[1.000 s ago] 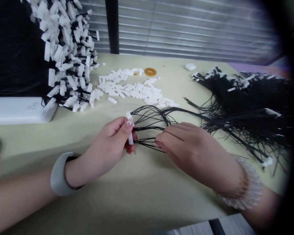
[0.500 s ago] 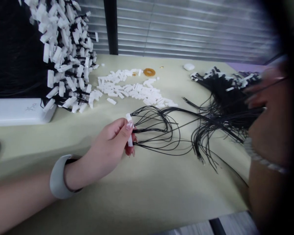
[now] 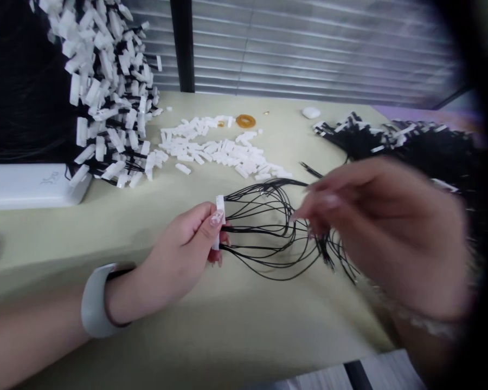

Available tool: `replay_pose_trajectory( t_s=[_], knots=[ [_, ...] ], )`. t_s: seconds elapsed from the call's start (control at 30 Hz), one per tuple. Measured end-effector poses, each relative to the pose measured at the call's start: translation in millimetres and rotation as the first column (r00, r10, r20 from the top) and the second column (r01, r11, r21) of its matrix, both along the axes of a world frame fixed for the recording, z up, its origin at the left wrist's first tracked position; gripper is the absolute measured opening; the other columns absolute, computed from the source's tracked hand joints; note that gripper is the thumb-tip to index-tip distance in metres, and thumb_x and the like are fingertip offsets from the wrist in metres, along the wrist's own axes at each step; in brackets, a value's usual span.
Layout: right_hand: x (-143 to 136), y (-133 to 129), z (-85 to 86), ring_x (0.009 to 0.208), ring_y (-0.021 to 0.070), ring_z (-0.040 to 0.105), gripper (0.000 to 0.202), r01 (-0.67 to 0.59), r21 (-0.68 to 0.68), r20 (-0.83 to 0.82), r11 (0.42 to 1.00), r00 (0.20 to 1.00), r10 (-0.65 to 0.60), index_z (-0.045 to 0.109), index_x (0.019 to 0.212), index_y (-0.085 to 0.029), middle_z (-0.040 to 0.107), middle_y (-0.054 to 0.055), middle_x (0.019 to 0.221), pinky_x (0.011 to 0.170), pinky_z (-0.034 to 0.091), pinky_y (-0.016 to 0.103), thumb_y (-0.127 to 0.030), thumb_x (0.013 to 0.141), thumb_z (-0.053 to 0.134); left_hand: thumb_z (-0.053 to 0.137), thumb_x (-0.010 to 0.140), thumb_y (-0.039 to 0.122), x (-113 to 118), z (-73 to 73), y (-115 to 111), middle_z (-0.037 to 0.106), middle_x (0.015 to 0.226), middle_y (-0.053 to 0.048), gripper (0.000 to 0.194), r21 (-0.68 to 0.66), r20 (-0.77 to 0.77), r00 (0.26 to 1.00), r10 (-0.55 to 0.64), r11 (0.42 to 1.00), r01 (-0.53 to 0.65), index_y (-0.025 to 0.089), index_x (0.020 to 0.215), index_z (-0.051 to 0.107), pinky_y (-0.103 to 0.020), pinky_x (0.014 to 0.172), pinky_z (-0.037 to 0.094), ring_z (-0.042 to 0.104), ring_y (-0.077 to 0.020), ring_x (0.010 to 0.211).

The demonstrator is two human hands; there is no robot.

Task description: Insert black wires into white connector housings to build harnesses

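Between the thumb and fingers of my left hand [image 3: 187, 235] is a white connector housing [image 3: 220, 202], held upright just above the table. Several thin black wires [image 3: 264, 230] run out of its right side and loop to the right. My right hand [image 3: 390, 233], blurred by motion, hovers over those loops with thumb and fingertips drawn together in a pinch. Whether a wire sits in that pinch I cannot make out. Behind and below it, loose wire ends [image 3: 327, 260] lie on the table, partly covered by the hand.
White connector housings [image 3: 228, 149] lie scattered beyond my left hand, near a coil of amber rings [image 3: 245, 121] and a white lump [image 3: 311, 112]. A large wired-connector heap [image 3: 106, 97] rises at left above a white device [image 3: 28, 187]. Black wire bundles [image 3: 423, 143] lie at right.
My right hand has come from the far right edge leftward to the wire loops. The left hand still holds the connector, slightly lower and farther right.
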State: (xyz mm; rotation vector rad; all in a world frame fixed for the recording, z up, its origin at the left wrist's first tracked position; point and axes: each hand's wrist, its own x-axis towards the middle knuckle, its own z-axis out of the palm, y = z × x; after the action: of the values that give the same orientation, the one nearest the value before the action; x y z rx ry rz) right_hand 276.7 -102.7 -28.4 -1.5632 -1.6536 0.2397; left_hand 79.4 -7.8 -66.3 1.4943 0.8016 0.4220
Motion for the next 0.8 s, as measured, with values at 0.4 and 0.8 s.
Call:
replay_pose_trajectory(
  t_s=[0.4,0.8],
  knots=[
    [-18.5,9.3,-4.7,0.052,0.0057,0.041,0.013,-0.027,-0.191,0.142,0.981,0.988,0.054,0.054,0.068,-0.018,0.049,-0.005,0.058,0.051,0.033,0.019,-0.021,0.081,0.053,0.037,0.09,0.036,0.8,1.4,-0.6,0.051,0.068,0.002,0.027,0.066,0.003,1.0,-0.016,0.998,0.016,0.018,0.074,0.048,-0.016,0.05,0.042,0.051,-0.0068,0.052],
    [-18.4,12.1,-7.9,0.056,0.006,0.045,0.009,-0.064,-0.162,0.149,0.985,0.985,0.089,0.055,0.073,-0.018,0.052,-0.004,0.063,0.053,0.035,0.019,-0.019,0.081,0.053,0.036,0.09,0.038,-0.2,1.7,-0.6,0.051,0.068,0.002,0.028,0.071,-0.002,0.999,-0.037,0.997,0.037,0.018,0.073,0.046,-0.018,0.05,0.042,0.051,-0.0072,0.052]
  ],
)
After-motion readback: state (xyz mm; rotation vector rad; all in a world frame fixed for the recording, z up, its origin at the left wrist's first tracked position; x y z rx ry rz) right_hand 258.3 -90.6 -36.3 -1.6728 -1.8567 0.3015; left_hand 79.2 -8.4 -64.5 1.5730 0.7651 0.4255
